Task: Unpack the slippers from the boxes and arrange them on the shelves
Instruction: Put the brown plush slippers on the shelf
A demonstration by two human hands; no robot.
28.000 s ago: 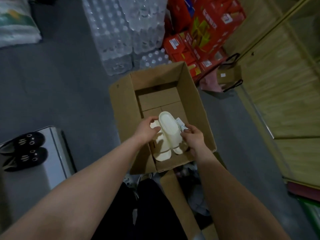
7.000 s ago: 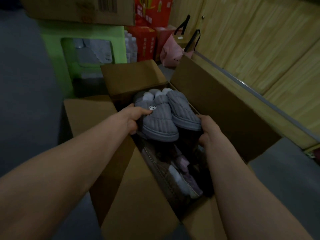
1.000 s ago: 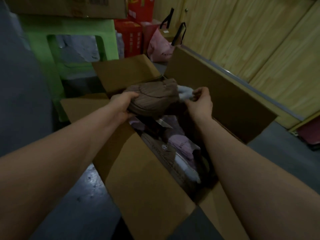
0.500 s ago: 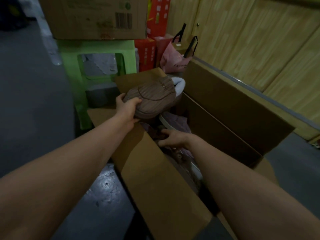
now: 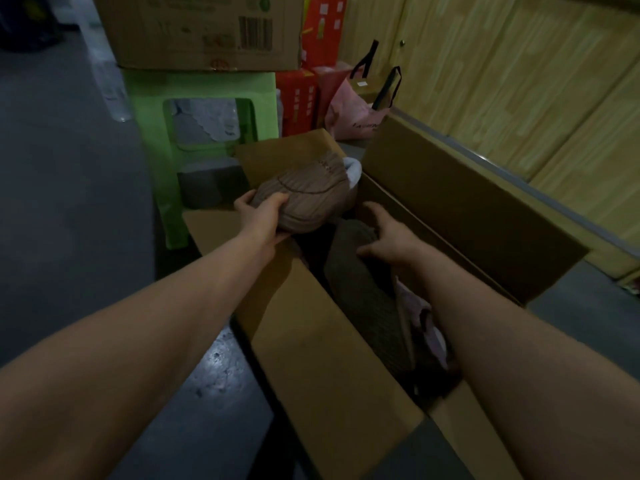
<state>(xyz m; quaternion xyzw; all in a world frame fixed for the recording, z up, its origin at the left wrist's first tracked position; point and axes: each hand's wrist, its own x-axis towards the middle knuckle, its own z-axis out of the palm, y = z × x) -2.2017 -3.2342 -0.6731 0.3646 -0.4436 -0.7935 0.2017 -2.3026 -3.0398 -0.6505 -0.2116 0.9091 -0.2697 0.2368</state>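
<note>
Here left hand grips brown slipper; right hand touches dark slipper.

Carton on stool behind open box w/ slippers in it; bag back-R.

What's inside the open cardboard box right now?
A dark ribbed slipper under the right hand, with something pink beside it. Anything deeper is hidden by shadow and the right forearm. The left hand holds a brown slipper at the box's far end.
</note>
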